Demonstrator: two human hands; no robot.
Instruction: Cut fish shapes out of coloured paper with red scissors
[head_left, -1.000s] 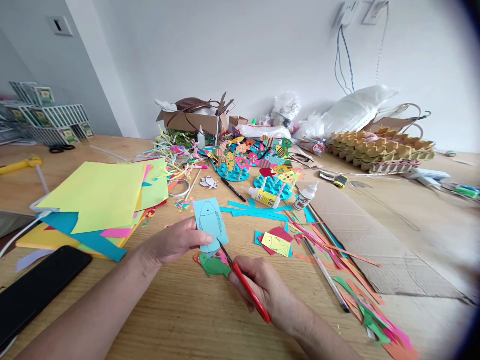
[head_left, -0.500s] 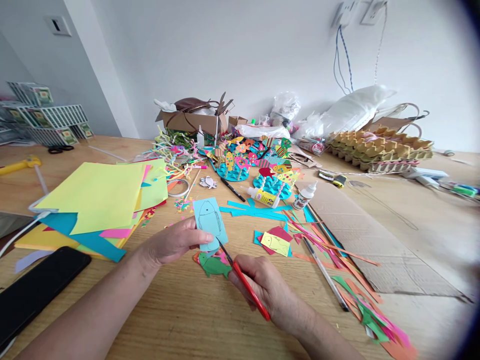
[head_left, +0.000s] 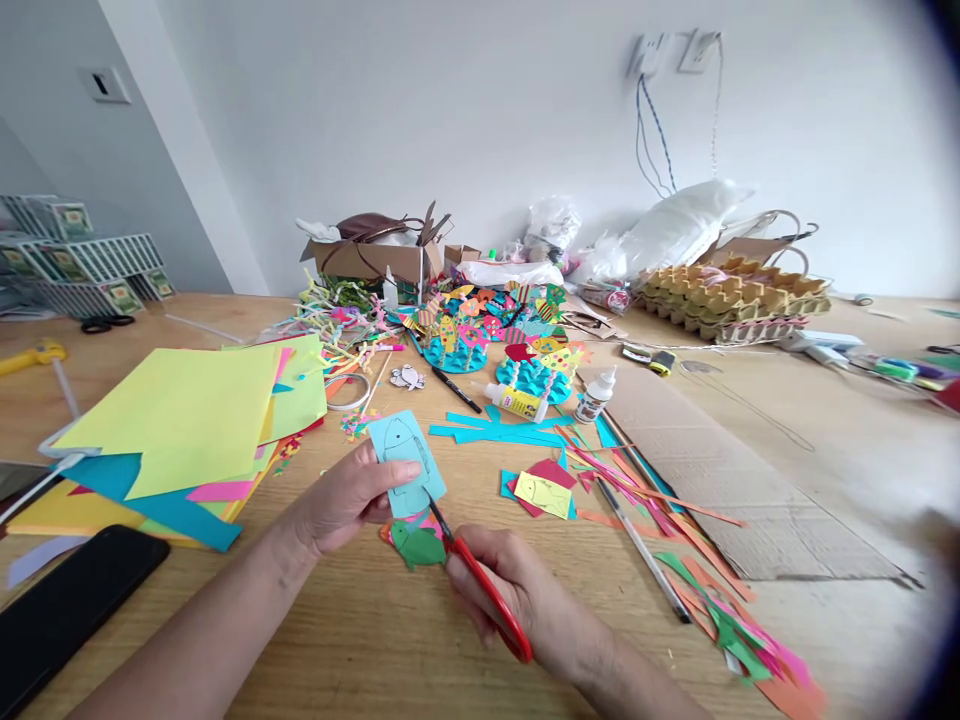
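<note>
A light blue paper piece [head_left: 400, 440] with a fish drawn on it is pinched in my left hand [head_left: 358, 490], thumb on its front. My right hand [head_left: 501, 580] grips red-handled scissors [head_left: 491, 597], whose dark blades touch the lower right part of the blue paper. Under the paper, on the table, lies a green cut-out fish [head_left: 420, 545] with pink and orange pieces peeking out around it. To the right rests a yellow paper with a fish drawing [head_left: 543, 494], on top of red and blue scraps.
Stacked coloured paper [head_left: 202, 410] and a black phone [head_left: 82, 610] lie left. Paper strips, a pen [head_left: 645, 550] and a cardboard sheet [head_left: 720, 470] lie right. Glue bottles [head_left: 596, 395] and decorated fish on blue bases [head_left: 534, 380] stand behind, before egg trays [head_left: 727, 300].
The blue paper has tilted to the left, and the scissors have shifted slightly left with it. The whole view has turned a little to the right.
</note>
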